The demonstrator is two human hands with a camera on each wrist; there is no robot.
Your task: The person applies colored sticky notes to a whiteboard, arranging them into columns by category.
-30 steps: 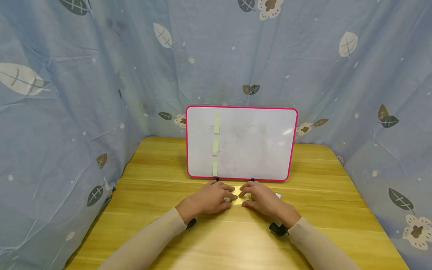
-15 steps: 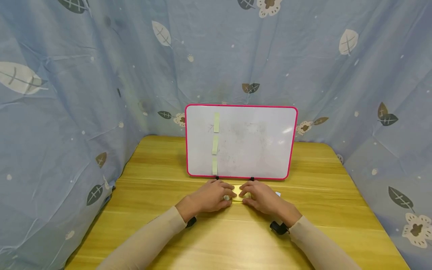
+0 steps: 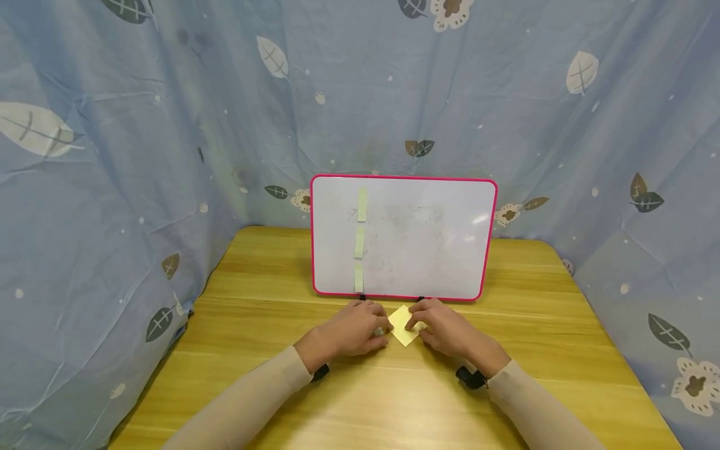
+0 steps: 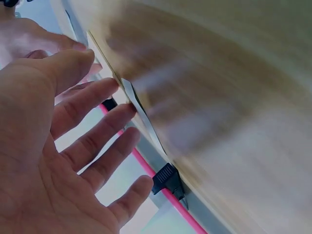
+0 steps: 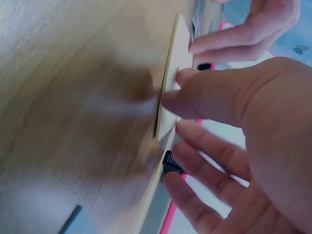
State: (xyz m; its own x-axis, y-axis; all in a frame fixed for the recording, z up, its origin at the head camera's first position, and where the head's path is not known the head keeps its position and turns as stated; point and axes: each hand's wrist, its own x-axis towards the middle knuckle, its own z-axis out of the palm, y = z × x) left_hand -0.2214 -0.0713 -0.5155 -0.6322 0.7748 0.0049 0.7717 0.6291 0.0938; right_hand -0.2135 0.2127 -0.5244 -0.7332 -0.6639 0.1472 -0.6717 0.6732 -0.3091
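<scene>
A thin yellow square (image 3: 400, 331) lies on the table, turned cornerwise like a diamond. Its kind is not plain; it looks like a small card or note pad. My right hand (image 3: 452, 337) has its index finger on the square and its thumb at the right corner, and appears to pinch it there. Beside the left corner, my left hand (image 3: 351, 331) rests with loosely bent fingers, the fingertips at or near the square. A pale strip (image 4: 142, 117) lies under the left fingers in the left wrist view. Both hands hide part of what lies beneath them.
A whiteboard (image 3: 427, 244) with a pink frame stands just behind the hands on black feet (image 4: 168, 179). Several pale green strips (image 3: 359, 242) stick to its left part. Patterned blue curtains (image 3: 360, 94) enclose the wooden table (image 3: 405, 400).
The square has turned from edge-on to cornerwise, and its shiny gold look is now matte yellow. My right hand has shifted slightly right; the left has barely moved.
</scene>
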